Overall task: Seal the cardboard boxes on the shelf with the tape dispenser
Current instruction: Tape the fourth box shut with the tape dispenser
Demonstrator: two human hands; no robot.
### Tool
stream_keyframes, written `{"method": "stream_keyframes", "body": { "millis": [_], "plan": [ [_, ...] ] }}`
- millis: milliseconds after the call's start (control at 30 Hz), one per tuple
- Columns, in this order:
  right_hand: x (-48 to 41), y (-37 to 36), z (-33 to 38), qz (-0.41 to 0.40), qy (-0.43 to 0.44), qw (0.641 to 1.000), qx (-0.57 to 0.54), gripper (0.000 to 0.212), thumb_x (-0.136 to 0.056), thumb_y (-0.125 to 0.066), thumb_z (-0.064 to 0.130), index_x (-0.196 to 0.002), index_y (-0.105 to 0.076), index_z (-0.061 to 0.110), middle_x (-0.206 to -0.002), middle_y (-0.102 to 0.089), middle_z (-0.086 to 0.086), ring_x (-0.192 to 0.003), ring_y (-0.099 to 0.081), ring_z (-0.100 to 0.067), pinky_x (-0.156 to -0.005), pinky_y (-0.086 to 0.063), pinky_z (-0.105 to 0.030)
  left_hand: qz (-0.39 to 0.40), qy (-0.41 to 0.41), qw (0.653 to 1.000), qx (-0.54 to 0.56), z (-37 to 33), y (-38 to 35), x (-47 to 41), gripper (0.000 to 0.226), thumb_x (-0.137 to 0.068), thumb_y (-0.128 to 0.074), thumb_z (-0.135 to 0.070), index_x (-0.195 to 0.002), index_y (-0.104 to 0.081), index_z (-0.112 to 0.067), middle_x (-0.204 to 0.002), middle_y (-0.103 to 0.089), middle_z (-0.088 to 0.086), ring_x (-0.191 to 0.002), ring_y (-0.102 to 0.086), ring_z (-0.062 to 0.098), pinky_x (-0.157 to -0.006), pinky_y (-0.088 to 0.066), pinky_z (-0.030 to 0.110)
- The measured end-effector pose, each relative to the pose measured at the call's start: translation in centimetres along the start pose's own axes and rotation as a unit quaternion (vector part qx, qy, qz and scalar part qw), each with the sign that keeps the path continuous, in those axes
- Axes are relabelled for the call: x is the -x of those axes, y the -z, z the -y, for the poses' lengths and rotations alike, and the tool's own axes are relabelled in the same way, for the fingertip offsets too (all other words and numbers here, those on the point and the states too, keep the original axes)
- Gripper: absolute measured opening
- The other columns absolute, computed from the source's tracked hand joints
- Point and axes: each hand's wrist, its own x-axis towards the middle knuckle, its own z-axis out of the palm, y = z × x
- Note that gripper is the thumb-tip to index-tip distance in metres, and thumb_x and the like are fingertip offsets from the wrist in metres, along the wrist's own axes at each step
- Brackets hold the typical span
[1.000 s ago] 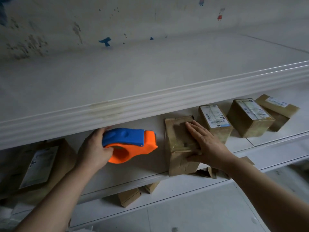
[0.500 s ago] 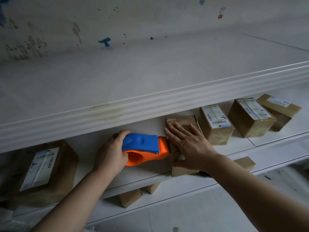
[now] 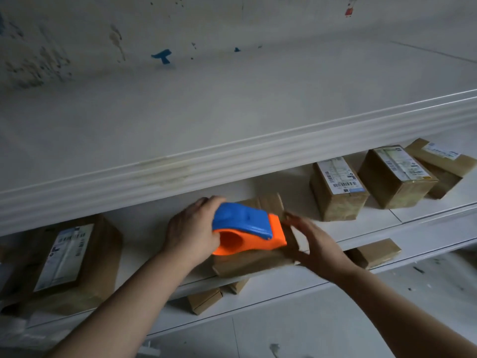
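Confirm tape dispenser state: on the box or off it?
On it. The tape dispenser, gripped by the left hand, lies with its orange base on the top of the box. Tape itself not visible.

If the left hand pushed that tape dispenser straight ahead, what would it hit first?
Probably the right hand, whose fingers hover just beyond the nose of the blue and orange plastic tape dispenser, over the brown cardboard box. Depth is unclear.
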Motion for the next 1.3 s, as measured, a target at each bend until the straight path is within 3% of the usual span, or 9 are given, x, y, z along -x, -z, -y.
{"method": "stream_keyframes", "body": {
  "millis": [167,233,333,600,867,1000,1133,1233,1300],
  "plan": [
    [-1.1,-1.3,0.7,0.037,0.052,0.994,0.089,0.112,-0.062,-0.073,0.057,-0.148,-0.007,0.03,-0.154,-0.028,0.002,-0.141,-0.028,-0.016,-0.118,-0.017,-0.039,0.025,-0.011,0.998,-0.055,-0.7,-0.5,-0.2,0.065,-0.078,-0.066,-0.019,-0.133,-0.036,-0.035,-0.125,-0.054,-0.007,-0.11,-0.056,0.02,-0.082,-0.049,0.035],
    [-2.2,-1.6,1.1,0.049,0.036,0.995,0.082,0.121,-0.058,-0.072,0.056,-0.149,0.001,0.027,-0.148,-0.04,-0.001,-0.134,-0.039,-0.02,-0.115,-0.024,-0.04,0.023,-0.007,0.997,-0.068,-0.7,-0.5,0.0,0.067,-0.077,-0.065,-0.019,-0.134,-0.035,-0.035,-0.125,-0.054,-0.007,-0.11,-0.057,0.021,-0.082,-0.049,0.035],
    [-2.5,-1.7,0.3,0.055,0.02,0.989,0.136,0.118,-0.057,-0.082,0.046,-0.149,-0.01,0.026,-0.141,-0.048,0.001,-0.127,-0.046,-0.022,-0.109,-0.033,-0.037,0.016,0.016,0.997,-0.073,0.9,-0.1,0.2,0.069,-0.076,-0.062,-0.019,-0.137,-0.034,-0.038,-0.128,-0.055,-0.006,-0.11,-0.058,0.024,-0.083,-0.049,0.036],
    [-2.2,-1.6,0.8,0.058,0.034,0.984,0.165,0.111,-0.065,-0.08,0.05,-0.149,-0.012,0.026,-0.15,-0.035,0.006,-0.139,-0.032,-0.015,-0.118,-0.007,-0.032,0.045,0.194,0.976,-0.083,13.5,3.2,3.6,0.08,-0.07,-0.064,-0.015,-0.138,-0.036,-0.044,-0.12,-0.062,0.007,-0.101,-0.06,0.033,-0.079,-0.052,0.04],
    [-3.9,-2.0,4.6,0.106,0.052,0.949,0.293,0.127,-0.057,-0.069,0.074,-0.152,0.0,0.026,-0.158,-0.014,0.001,-0.147,-0.011,-0.022,-0.118,0.002,-0.052,-0.002,0.117,0.988,-0.099,13.0,0.3,3.4,0.08,-0.073,-0.061,-0.007,-0.143,-0.035,-0.035,-0.133,-0.055,0.0,-0.116,-0.056,0.027,-0.08,-0.048,0.033],
    [-4.8,-6.6,7.0,0.142,0.139,0.94,0.277,0.125,-0.062,-0.063,0.077,-0.153,0.004,0.023,-0.159,0.01,0.001,-0.147,0.013,-0.019,-0.115,0.014,-0.047,0.01,0.078,0.996,0.038,14.4,-0.4,3.7,0.084,-0.067,-0.065,0.0,-0.141,-0.039,-0.033,-0.127,-0.058,0.005,-0.112,-0.057,0.026,-0.09,-0.048,0.034],
    [-6.0,-7.8,8.1,0.148,0.121,0.932,0.309,0.118,-0.065,-0.061,0.076,-0.153,-0.01,0.016,-0.161,-0.005,-0.003,-0.148,0.003,-0.019,-0.118,0.0,-0.053,0.069,0.063,0.981,0.17,16.0,-0.5,4.4,0.102,-0.062,-0.077,-0.008,-0.135,-0.025,-0.056,-0.12,-0.052,-0.007,-0.108,-0.056,0.014,-0.093,-0.048,0.031],
    [-6.3,-8.3,7.6,0.141,0.167,0.914,0.343,0.114,-0.06,-0.065,0.074,-0.147,-0.032,0.008,-0.154,-0.029,-0.012,-0.143,-0.025,-0.027,-0.109,-0.029,-0.06,0.131,0.029,0.973,0.188,16.2,-0.7,4.8,0.104,-0.064,-0.079,-0.013,-0.132,-0.02,-0.065,-0.12,-0.048,-0.013,-0.107,-0.054,0.005,-0.093,-0.047,0.025],
    [-6.2,-8.7,7.1,0.133,0.175,0.918,0.33,0.109,-0.063,-0.065,0.069,-0.147,-0.03,0.01,-0.154,-0.03,-0.012,-0.142,-0.027,-0.027,-0.107,-0.032,-0.059,0.162,-0.001,0.976,0.144,15.7,-1.0,4.8,0.1,-0.068,-0.072,-0.013,-0.136,-0.019,-0.064,-0.119,-0.045,-0.014,-0.104,-0.053,0.003,-0.092,-0.047,0.025]
  ]
}}
